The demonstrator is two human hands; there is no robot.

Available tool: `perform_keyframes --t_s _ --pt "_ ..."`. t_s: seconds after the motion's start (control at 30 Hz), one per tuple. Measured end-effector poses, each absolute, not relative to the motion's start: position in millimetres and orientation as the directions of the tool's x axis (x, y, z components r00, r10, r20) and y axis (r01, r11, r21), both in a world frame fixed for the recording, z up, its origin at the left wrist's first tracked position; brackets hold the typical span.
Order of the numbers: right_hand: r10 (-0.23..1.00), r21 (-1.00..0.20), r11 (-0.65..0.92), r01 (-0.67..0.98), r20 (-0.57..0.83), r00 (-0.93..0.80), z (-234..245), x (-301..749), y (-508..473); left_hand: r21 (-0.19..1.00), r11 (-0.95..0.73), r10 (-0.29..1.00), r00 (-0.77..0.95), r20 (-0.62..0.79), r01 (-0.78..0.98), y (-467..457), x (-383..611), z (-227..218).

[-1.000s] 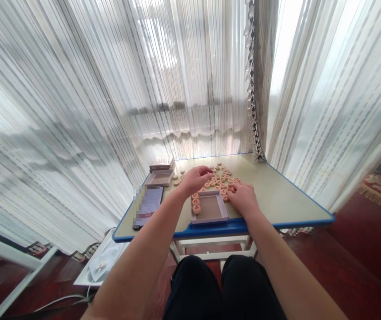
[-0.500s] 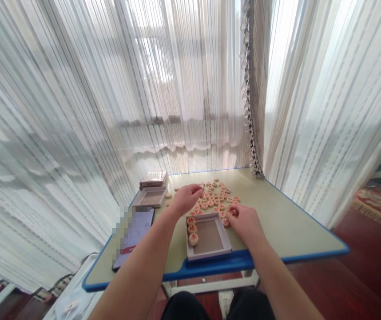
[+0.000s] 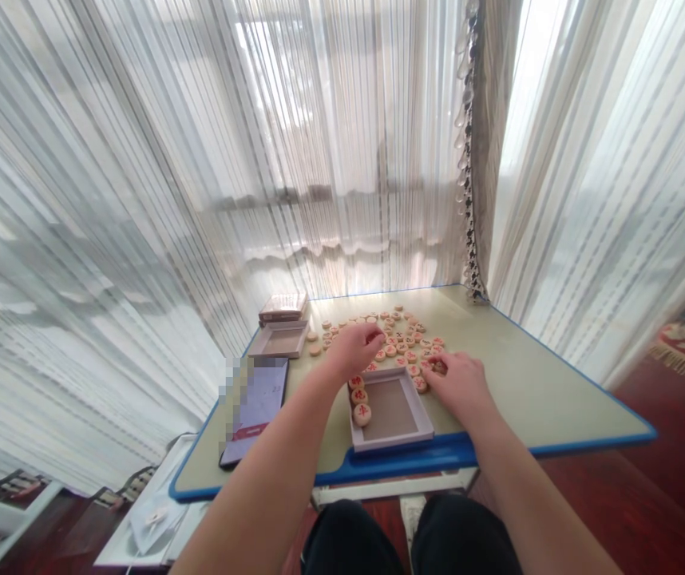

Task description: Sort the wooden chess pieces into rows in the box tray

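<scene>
Several round wooden Chinese chess pieces (image 3: 391, 350) with red or dark characters lie spread over the table behind a shallow open box (image 3: 393, 409). Along the box's left wall, three red-marked pieces (image 3: 362, 414) form a column. My left hand (image 3: 357, 348) hovers over the left part of the spread, fingertips drawn together; whatever is in them is hidden. To the right of the box, my right hand (image 3: 461, 385) rests at the near edge of the spread, its thumb and fingers curled around a piece (image 3: 440, 366) that is partly covered.
A second shallow box part (image 3: 279, 339) sits at the back left, before a stacked flat case (image 3: 283, 307). A tablet (image 3: 262, 403) lies on the left side of the pale table (image 3: 534, 383), which has a blue rim. Sheer curtains hang behind.
The camera view has shifted, so everything sits further right and higher. Both hands keep nearly the same places relative to the box, and the three pieces in it have not moved.
</scene>
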State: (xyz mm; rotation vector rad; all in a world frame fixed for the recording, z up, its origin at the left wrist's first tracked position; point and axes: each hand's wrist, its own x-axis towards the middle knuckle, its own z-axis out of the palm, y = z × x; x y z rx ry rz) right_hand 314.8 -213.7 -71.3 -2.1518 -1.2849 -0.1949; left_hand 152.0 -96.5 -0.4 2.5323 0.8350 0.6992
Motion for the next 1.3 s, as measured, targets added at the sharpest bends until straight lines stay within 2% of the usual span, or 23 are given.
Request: perform_keyframes --t_s 0.1,0.2,0.33,0.43,0.53,0.7,0.87,1.0,1.17,1.3 --pt "0.733 -0.474 -0.303 0.827 0.439 0.52 -70 315 -215 0.523 -0.731 0.644 0.695 0.319 0.438 -96 151 1" --pt "0.688 -0.577 -0.243 0.78 0.464 0.558 -65 313 -219 0.553 -0.715 0.652 0.693 0.308 0.427 -101 152 5" --pt "0.631 -0.665 -0.11 0.738 0.527 0.569 -58 305 -227 0.71 -0.632 0.622 0.749 0.228 0.31 -110 155 9" --pt "0.613 -0.64 0.014 0.768 0.612 0.499 -56 299 -230 0.795 -0.566 0.564 0.806 0.179 0.22 -117 159 7" --pt "0.594 -0.574 0.109 0.811 0.692 0.411 -57 297 -231 0.838 -0.522 0.585 0.782 0.216 0.159 -123 165 4" --pt "0.56 -0.566 0.139 0.813 0.722 0.407 -59 298 -230 0.971 -0.239 0.628 0.763 0.153 0.002 -131 172 1" --pt "0.543 -0.587 0.173 0.791 0.727 0.421 -57 296 -231 0.987 -0.131 0.597 0.787 0.155 -0.095 -132 174 -2" --pt "0.523 -0.541 0.232 0.809 0.77 0.365 -55 291 -233 0.985 -0.051 0.588 0.793 0.161 -0.162 -130 173 -2" --pt "0.545 -0.493 0.264 0.829 0.785 0.293 -53 287 -234 0.99 0.027 0.558 0.823 0.102 -0.141 -129 170 1" --pt "0.543 -0.501 0.249 0.829 0.781 0.308 -53 287 -234 0.99 0.042 0.531 0.843 0.091 -0.134 -128 169 3"
